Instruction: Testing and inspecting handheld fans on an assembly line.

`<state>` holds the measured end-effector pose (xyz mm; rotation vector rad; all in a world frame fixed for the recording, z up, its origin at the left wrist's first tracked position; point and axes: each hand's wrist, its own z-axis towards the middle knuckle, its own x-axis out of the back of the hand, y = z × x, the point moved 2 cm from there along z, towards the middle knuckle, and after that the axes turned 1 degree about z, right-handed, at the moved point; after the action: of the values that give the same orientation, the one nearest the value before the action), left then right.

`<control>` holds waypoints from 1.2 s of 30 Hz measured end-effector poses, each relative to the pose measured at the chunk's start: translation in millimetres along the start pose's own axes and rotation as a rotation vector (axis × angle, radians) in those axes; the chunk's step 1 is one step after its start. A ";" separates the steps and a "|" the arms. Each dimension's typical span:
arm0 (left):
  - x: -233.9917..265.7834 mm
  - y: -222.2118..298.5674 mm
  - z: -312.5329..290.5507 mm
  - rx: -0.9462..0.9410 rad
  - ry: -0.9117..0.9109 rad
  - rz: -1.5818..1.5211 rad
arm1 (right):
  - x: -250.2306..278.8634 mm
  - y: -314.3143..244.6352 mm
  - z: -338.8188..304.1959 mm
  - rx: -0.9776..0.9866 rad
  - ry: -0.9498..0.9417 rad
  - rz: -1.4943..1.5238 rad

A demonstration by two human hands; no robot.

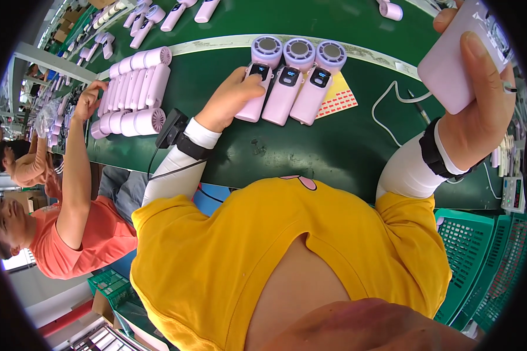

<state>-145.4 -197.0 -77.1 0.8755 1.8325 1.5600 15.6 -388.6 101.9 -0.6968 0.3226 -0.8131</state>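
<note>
Three lilac handheld fans lie side by side on the green table, each with a round head at the far end and a lit dark display on the handle. My left hand (231, 99) is closed round the leftmost fan (252, 108), its thumb by the display. The middle fan (282, 98) and the right-hand fan (311, 96) lie untouched beside it. Raised at the upper right, my right hand (480, 88) grips another lilac handheld fan (451, 64), close to the camera and cut off by the picture's rim.
Beneath the right-hand fan lies a yellow sheet with red stickers (341, 103). A white cable (376, 111) and a pen (418, 106) are farther right. Stacked fans (132, 88) stand left, near a co-worker's hand (88, 100). Green baskets (465, 234) sit lower right.
</note>
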 end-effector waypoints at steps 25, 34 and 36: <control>-102.0 103.9 -14.7 -0.512 -0.247 -0.428 | -36.1 54.0 -4.2 0.045 -0.195 -0.016; -111.2 101.7 -12.1 -0.467 -0.358 -0.383 | -8.6 53.2 17.0 0.193 0.093 0.135; -114.5 97.9 -18.3 -0.511 -0.438 -0.296 | -2.0 37.3 19.9 0.055 -0.057 0.077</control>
<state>-77.1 -287.6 23.6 0.6079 1.1223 1.4127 45.2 -360.2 91.2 -0.6510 0.2729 -0.7245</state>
